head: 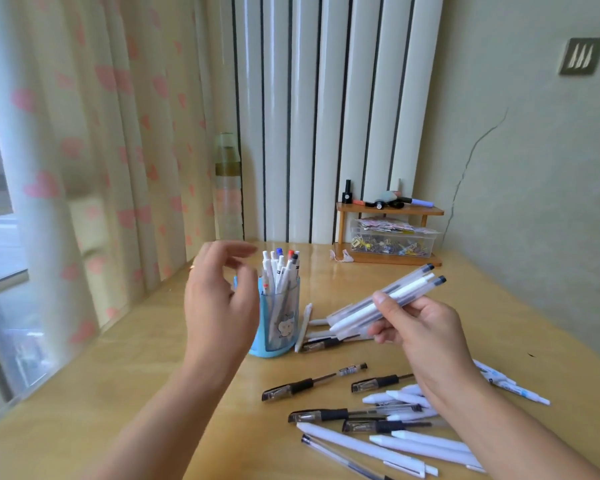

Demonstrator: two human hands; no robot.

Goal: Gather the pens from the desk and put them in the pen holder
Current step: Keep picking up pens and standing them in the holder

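Note:
A blue translucent pen holder [280, 323] stands on the wooden desk [136, 393], with several white pens [278, 271] upright in it. My left hand [219, 299] hovers just left of the holder, fingers apart and empty, blurred by motion. My right hand [420, 327] is raised to the right of the holder and grips a bundle of pens [385, 301], clear and white, pointing up to the right. Several black-grip and white pens [361, 417] lie scattered on the desk below my right hand. More pens [321, 337] lie right beside the holder's base.
A small wooden shelf [390, 233] with a clear box of clips and small bottles stands at the back right against the wall. A tall clear bottle [227, 188] stands at the back by the curtain. The desk's left edge runs along the window.

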